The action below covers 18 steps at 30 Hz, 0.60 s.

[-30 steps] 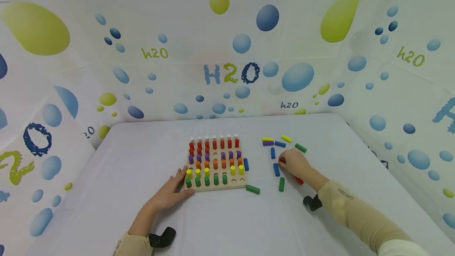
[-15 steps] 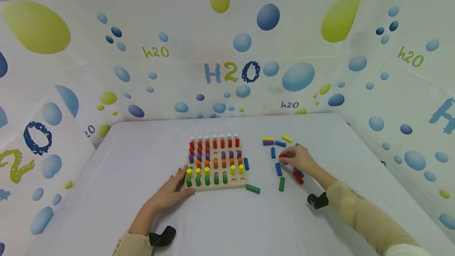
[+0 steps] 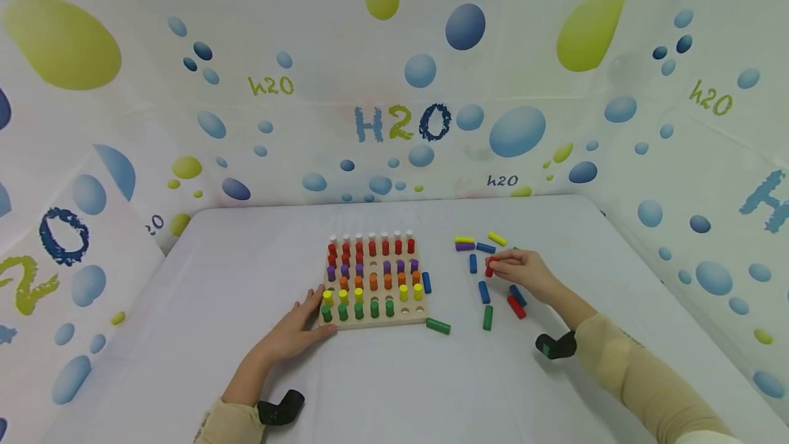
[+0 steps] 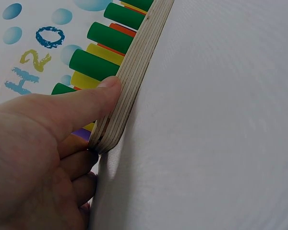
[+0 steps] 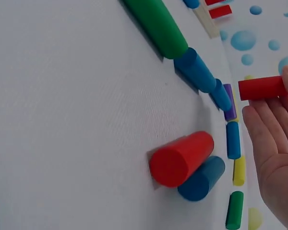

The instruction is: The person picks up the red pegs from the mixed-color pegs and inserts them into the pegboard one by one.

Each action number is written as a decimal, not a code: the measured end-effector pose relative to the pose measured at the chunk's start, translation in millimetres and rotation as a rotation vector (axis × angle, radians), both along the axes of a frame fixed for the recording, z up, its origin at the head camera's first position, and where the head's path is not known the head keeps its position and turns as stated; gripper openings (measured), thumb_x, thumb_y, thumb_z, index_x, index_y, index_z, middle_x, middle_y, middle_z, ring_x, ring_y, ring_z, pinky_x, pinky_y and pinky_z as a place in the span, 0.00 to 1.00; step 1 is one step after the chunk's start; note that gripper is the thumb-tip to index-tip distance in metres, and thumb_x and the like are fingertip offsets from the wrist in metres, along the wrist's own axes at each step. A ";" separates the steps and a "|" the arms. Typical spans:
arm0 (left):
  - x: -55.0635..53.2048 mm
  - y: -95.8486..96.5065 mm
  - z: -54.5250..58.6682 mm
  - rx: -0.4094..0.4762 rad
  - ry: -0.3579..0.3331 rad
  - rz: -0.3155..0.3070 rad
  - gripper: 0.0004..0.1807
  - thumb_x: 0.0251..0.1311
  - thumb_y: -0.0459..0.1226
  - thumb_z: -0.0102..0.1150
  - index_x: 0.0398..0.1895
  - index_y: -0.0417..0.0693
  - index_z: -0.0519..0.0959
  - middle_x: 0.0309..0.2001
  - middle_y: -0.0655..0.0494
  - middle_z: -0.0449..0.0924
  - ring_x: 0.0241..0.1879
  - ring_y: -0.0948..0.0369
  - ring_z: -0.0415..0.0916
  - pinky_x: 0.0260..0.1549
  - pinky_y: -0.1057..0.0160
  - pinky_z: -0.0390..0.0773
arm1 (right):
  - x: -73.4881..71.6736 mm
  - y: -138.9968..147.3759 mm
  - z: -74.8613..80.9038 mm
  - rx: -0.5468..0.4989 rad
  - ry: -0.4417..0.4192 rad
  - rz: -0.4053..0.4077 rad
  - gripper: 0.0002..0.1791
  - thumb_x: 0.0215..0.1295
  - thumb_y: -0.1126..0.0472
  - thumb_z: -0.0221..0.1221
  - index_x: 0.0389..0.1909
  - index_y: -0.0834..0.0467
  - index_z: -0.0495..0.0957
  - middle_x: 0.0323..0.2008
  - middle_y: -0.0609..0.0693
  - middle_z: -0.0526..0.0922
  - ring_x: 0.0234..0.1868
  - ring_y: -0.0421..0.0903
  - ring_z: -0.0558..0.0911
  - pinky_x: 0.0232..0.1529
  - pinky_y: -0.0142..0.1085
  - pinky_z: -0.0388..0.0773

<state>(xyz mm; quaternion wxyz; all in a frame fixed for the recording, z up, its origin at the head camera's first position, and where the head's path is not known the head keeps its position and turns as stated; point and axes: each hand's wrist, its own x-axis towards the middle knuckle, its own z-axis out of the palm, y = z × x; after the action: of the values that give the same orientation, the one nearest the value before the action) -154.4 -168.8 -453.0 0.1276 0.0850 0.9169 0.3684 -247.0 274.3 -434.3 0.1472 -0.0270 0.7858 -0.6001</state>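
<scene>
At the right of the table, my right hand [image 3: 525, 275] pinches a red peg [image 5: 260, 88] between thumb and fingers, held up off the cloth. My left hand [image 3: 288, 336] grips the near left corner of a wooden pegboard [image 3: 382, 324], its thumb [image 4: 98, 96] against the front edge and the other fingers along the left side. Rows of upright pegs fill much of the board: white, red, purple, orange, yellow and green [image 3: 359, 311]. A few bare holes show among them, for instance at the front right. Under my right hand lie a red peg [image 5: 180, 160] and a blue peg [image 5: 201, 179].
Loose pegs lie scattered right of the board: blue [image 3: 484, 292], green [image 3: 487, 318], purple [image 3: 465, 247] and yellow [image 3: 496, 239]. A blue peg [image 3: 427, 283] and a green peg [image 3: 438, 326] lie close by its right side. A patterned sheet [image 3: 296, 156] hangs behind the white-covered table [image 3: 246, 245].
My right hand has lifted the red peg from the table and tilted it upright, drawing slightly right. The blue and red pegs beneath it have come into view. My left hand stays put.
</scene>
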 end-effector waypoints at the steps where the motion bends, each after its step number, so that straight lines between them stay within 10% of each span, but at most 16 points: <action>1: 0.0 0.1 0.1 0.001 0.001 0.000 0.48 0.56 0.54 0.56 0.71 0.43 0.44 0.69 0.36 0.39 0.68 0.43 0.35 0.65 0.44 0.37 | -0.7 -1.0 0.1 -0.017 -0.007 -0.002 0.27 0.59 0.56 0.61 0.53 0.70 0.69 0.45 0.57 0.80 0.44 0.43 0.81 0.50 0.39 0.74; 18: -0.8 -0.2 -2.1 0.014 0.006 -0.004 0.48 0.56 0.54 0.56 0.71 0.42 0.44 0.70 0.38 0.40 0.69 0.45 0.35 0.65 0.46 0.36 | -15.0 -52.0 0.2 -0.017 -0.010 0.008 0.29 0.56 0.51 0.63 0.54 0.65 0.72 0.48 0.57 0.80 0.46 0.45 0.79 0.52 0.39 0.74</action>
<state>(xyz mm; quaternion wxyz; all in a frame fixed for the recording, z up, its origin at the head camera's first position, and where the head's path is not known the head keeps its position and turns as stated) -155.3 -169.0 -455.0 0.1252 0.0890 0.9146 0.3741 -262.0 222.3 -434.1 0.1532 -0.0283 0.7800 -0.6061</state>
